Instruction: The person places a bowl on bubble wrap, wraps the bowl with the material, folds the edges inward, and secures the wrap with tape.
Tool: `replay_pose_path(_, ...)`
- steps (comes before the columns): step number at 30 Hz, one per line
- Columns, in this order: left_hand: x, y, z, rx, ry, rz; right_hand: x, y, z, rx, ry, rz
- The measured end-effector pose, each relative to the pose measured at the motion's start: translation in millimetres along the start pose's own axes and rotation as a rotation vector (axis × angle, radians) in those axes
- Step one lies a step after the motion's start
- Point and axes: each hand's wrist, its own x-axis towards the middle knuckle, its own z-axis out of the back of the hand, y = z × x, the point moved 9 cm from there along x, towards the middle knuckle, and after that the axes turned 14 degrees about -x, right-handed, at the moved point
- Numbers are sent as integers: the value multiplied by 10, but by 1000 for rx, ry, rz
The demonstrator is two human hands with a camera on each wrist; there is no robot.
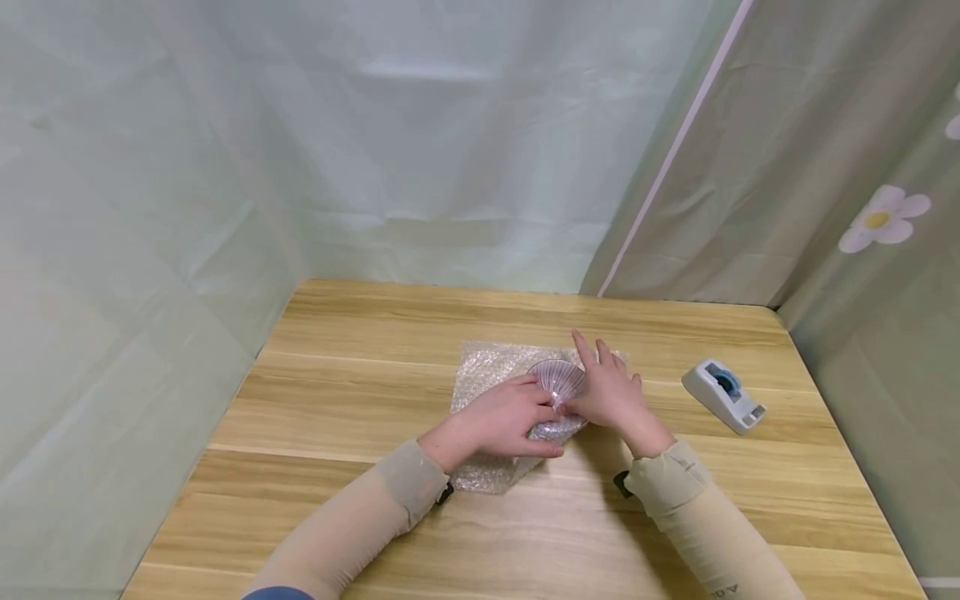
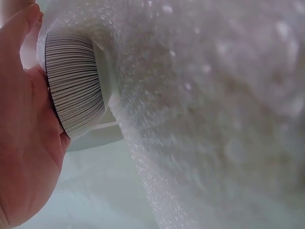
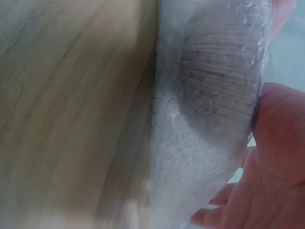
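Observation:
A bowl (image 1: 556, 377) with dark thin stripes sits on a sheet of bubble wrap (image 1: 480, 375), part of which is folded up over its near and right sides. My left hand (image 1: 510, 417) lies across the bowl from the left, fingers reaching over the rim and touching the wrap. In the left wrist view its palm is along the rim of the striped bowl (image 2: 76, 81). My right hand (image 1: 611, 392) holds the folded wrap against the bowl's right side, thumb inside the rim, other fingers spread outward. The right wrist view shows the stripes through the bubble wrap (image 3: 190, 157).
A white tape dispenser (image 1: 723, 396) with a blue roll hub stands on the wooden table (image 1: 337, 400), right of the hands. Pale curtains (image 1: 450, 150) hang behind and along the sides of the table.

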Motion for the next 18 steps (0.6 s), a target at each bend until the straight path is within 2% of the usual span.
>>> replay_pose_path(6,20,7,-6,-7,6,13,27,-40,7,75,-35,83)
replay_pose_path(9,22,4,-9,-10,10,21,37,-139,61,213,-68,82)
replay_pose_path(12,20,6,-4,-14,2,23,54,-366,116,456,-114,-14)
replay_pose_path(14,21,9,-3,-12,-2,22,72,-560,100,635,-140,-114)
replay_pose_path(16,20,13,-9,-11,-2,24,83,-730,45,751,-140,-217)
replay_pose_path(18,21,20,-25,-16,0,26,96,-851,-43,817,-107,-292)
